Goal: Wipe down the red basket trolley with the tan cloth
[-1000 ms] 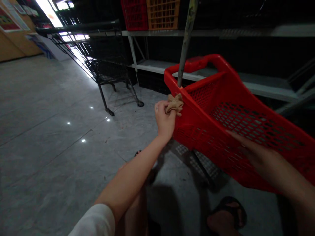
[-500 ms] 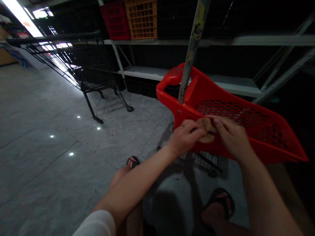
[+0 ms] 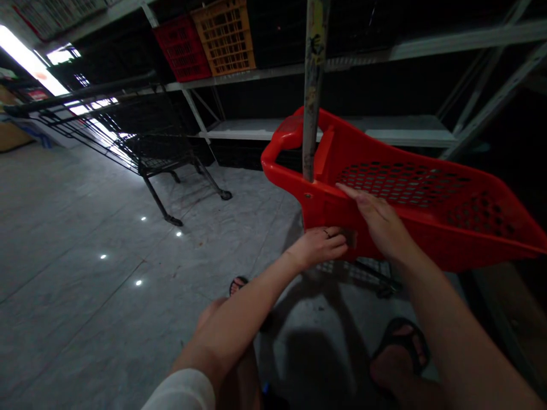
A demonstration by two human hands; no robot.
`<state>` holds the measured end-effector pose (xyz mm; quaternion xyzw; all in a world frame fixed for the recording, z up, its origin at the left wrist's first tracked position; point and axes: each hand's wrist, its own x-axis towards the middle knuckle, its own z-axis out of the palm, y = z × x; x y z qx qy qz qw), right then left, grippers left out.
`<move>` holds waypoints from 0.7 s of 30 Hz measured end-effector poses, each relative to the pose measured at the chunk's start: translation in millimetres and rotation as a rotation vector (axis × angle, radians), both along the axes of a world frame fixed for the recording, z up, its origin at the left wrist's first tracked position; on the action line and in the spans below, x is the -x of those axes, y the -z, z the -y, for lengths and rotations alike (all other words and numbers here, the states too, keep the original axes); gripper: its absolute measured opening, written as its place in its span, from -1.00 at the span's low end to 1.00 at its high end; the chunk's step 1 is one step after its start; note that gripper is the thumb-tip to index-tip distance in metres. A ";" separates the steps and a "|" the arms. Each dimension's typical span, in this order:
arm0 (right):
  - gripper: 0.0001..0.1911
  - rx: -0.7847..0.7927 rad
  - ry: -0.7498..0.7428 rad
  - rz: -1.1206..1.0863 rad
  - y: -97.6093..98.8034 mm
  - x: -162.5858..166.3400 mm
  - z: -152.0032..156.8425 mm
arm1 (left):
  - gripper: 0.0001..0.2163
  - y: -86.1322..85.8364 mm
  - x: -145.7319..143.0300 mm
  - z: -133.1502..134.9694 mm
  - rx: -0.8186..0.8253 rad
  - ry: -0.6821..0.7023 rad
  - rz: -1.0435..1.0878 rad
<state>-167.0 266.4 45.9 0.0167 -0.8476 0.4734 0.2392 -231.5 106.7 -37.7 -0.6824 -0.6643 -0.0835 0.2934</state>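
Note:
A red plastic cart basket (image 3: 431,228) with a perforated bottom tilts in front of me, and a worn metal pole (image 3: 314,85) rises from its front corner. My left hand (image 3: 321,246) presses against the basket's outer side wall. Its fingers are curled over a tan cloth (image 3: 349,237), of which only a small edge shows. My right hand (image 3: 379,221) lies just to the right, fingers stretched flat over the same wall up to the rim, holding nothing.
A black wire shopping cart (image 3: 149,134) stands to the left on the grey tiled floor (image 3: 77,239). Metal shelves (image 3: 384,132) run behind the basket, with a red crate (image 3: 182,48) and an orange crate (image 3: 224,37) on top. My sandalled feet (image 3: 399,347) are below.
My left hand carried the cloth from the basket's front corner down onto its side wall. My right hand came up, met the cloth, and now lies flat on the wall. The view swung left.

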 end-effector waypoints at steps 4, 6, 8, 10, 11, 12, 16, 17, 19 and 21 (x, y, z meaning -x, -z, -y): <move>-0.41 0.060 -0.061 0.025 -1.6 -6.7 -0.3 | -0.88 -24.5 15.8 23.3 -0.353 -0.028 -0.051; -0.42 0.105 -0.085 0.034 -1.5 -9.9 0.5 | -0.88 -46.2 25.3 37.2 -0.528 -0.106 -0.013; -0.40 0.121 -0.082 0.038 -1.5 -12.7 1.7 | -0.87 -60.6 31.6 46.4 -0.669 -0.181 0.017; -0.37 0.109 -0.073 0.034 -1.5 -14.9 2.6 | -0.91 -60.4 32.1 50.3 -0.750 -0.251 0.019; -0.36 0.095 -0.073 0.028 -1.4 -15.7 2.8 | -0.92 -54.2 29.9 50.6 -0.731 -0.266 0.012; -0.37 0.077 -0.074 0.019 -1.2 -16.3 2.7 | -0.91 -44.4 26.1 49.9 -0.659 -0.254 0.004; -0.40 -0.005 -0.060 -0.003 0.7 -17.6 -1.0 | -0.79 9.3 2.6 44.2 0.008 -0.079 0.030; -0.40 -0.015 -0.058 -0.002 1.2 -18.1 -2.3 | -0.78 20.5 -3.0 43.6 0.136 -0.055 0.047; -0.39 -0.026 -0.057 -0.001 1.9 -19.5 -4.6 | -0.78 33.9 -10.4 45.6 0.209 -0.029 0.100; -0.40 -0.023 -0.058 -0.007 2.0 -21.7 -6.2 | -0.79 33.7 -10.8 52.0 0.116 -0.038 0.176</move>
